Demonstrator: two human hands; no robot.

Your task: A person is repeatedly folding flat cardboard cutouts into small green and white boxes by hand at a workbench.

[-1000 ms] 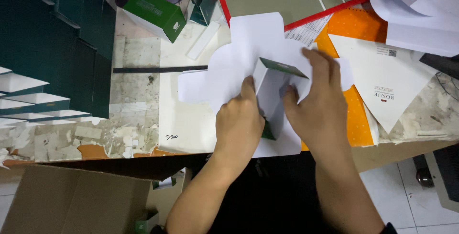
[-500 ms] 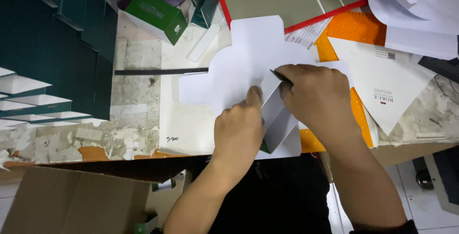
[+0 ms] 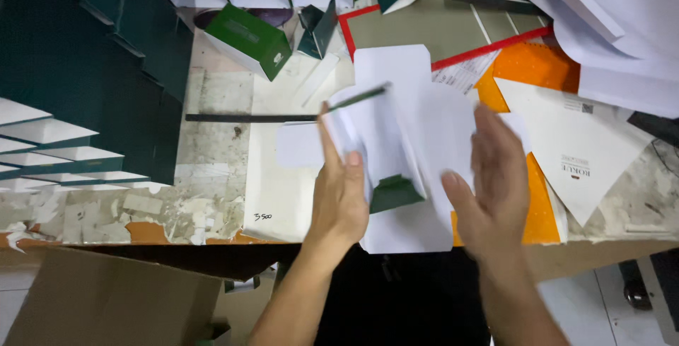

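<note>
**Box blank turned up on edge**

Our left hand (image 3: 339, 190) now props the flat white card box blank with dark green face (image 3: 385, 141) upright on the worn worktable (image 3: 212, 148), fingers closed on its edge. Our right hand (image 3: 495, 176), which was pressing a fold half a second ago, has lifted off, open and empty, so that crease looks finished.

Dark green stacked cartons (image 3: 85, 56) far left; small green box (image 3: 247, 38) upper centre; orange sheet (image 3: 534, 77) right; brown cardboard box (image 3: 106, 303) below table edge.
</note>
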